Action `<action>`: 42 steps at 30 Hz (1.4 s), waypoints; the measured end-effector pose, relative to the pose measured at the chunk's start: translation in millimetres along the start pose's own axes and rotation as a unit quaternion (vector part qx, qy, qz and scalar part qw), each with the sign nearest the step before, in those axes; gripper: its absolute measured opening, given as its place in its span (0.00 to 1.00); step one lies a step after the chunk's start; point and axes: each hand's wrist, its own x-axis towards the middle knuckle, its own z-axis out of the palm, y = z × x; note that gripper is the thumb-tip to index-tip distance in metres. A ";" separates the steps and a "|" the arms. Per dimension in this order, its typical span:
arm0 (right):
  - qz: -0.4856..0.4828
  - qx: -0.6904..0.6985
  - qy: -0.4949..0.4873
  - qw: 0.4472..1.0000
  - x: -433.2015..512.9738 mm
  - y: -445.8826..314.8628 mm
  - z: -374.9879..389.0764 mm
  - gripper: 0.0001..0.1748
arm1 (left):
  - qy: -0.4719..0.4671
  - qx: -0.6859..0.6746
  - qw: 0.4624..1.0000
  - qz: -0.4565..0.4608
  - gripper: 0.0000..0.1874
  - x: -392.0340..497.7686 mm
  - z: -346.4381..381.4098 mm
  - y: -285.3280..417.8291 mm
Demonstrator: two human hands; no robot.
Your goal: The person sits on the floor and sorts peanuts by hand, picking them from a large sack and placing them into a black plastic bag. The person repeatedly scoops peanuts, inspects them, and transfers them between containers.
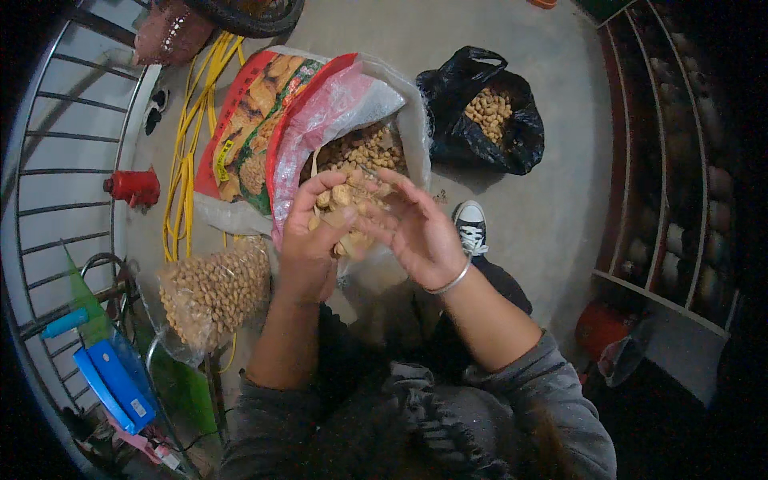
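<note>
My left hand (312, 234) is cupped around several unshelled peanuts (342, 195) above the near edge of an open woven sack (246, 138). My right hand (423, 234), with a bracelet at its wrist, faces it with fingers spread and slightly blurred; its fingertips reach the peanuts, and whether it grips any cannot be told. More peanuts (372, 150) lie inside the sack, which has a printed front and a pink-white lining. Beyond my right hand a black plastic bag (444, 126) stands open with peanuts in it. A clear plastic bag full of peanuts (216, 294) rests left of my left forearm.
Yellow cord (183, 168) runs along the floor beside the sack. A red metal object (135, 187), a metal railing (72, 171) and a blue plastic item (114, 384) are on the left. A tire (255, 21) is at the top, my shoe (471, 225) below the black bag, and a rack (660, 180) at right.
</note>
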 end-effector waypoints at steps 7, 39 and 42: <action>0.048 0.099 -0.101 0.989 14.8 8.8 12.1 0.24 | -0.013 -0.068 0.998 0.015 0.17 -1.6 -2.2 -4.8; -0.007 -0.081 -0.052 0.995 31.1 -9.9 6.3 0.15 | -0.035 -0.304 0.951 -0.040 0.16 15.3 -25.0 8.3; -0.013 -0.103 -0.036 0.994 31.3 -8.6 5.2 0.14 | -0.047 -0.301 0.951 -0.041 0.15 14.9 -26.2 8.2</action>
